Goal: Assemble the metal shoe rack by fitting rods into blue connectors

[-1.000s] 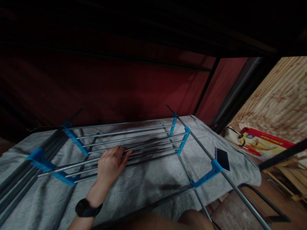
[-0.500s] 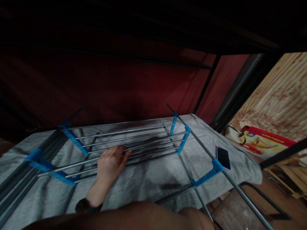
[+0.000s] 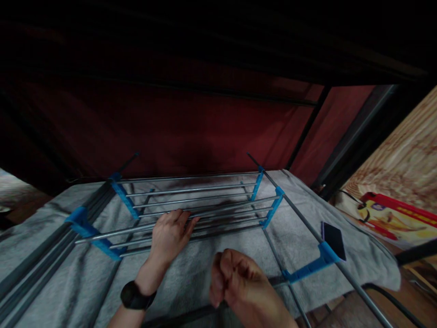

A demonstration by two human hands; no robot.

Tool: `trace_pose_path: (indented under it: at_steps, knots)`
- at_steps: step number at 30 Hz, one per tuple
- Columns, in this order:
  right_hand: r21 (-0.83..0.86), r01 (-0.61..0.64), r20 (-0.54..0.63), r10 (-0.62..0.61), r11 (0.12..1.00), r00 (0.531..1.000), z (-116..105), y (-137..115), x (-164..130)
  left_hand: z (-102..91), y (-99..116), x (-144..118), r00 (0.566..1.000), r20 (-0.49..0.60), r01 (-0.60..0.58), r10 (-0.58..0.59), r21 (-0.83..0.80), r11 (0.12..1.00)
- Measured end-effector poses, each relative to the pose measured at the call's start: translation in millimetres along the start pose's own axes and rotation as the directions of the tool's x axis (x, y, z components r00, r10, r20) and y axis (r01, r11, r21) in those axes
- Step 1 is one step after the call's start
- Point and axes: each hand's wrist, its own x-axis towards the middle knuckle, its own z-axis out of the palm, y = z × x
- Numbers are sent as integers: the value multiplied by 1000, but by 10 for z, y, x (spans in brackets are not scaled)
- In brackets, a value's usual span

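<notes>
My left hand [image 3: 171,232], with a dark watch on its wrist, is closed over a metal rod [image 3: 99,236] of a rack. The rack is made of grey tubes and rods joined by blue plastic brackets [image 3: 127,200], and it rests on a grey blanket. That rod's near left end sticks out past a bracket. My right hand [image 3: 244,287] hovers near the front, in front of the rack, with its fingers curled together. Whatever lies between those fingers, if anything, is hidden. Another blue bracket [image 3: 310,266] sits on the right side tube, right of this hand.
A phone [image 3: 333,240] lies on the blanket [image 3: 235,255] beside the right tube. Further right is a red and yellow box [image 3: 399,218]. Dark metal bed-frame posts [image 3: 309,127] and a red panel [image 3: 177,132] stand behind. Several loose-looking grey tubes [image 3: 41,255] run along the left.
My right hand has come up into view with its fingers curled, where an arm crossed the bottom edge before. The camera view has shifted slightly. My left hand stays on the rod.
</notes>
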Motion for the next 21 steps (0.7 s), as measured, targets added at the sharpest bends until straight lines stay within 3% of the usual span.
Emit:
trace_pose_path:
  at_steps: [4, 8, 14, 21]
  knots:
    - [-10, 56, -300, -57, 998, 952, -591, 95, -184, -42, 2, 53, 1000, 6, -3, 3, 5, 1000]
    - [53, 110, -528, -65, 993, 846, -949, 73, -319, -36, -18, 86, 1000, 9, -5, 5, -11, 1000]
    - [126, 111, -587, -16, 986, 809, -1182, -1, -344, -11, -12, 102, 999, 46, 28, -27, -34, 999]
    - [-3, 52, -645, -41, 999, 763, -1467, -47, -335, -48, 32, 96, 987, 136, 97, -86, -79, 992]
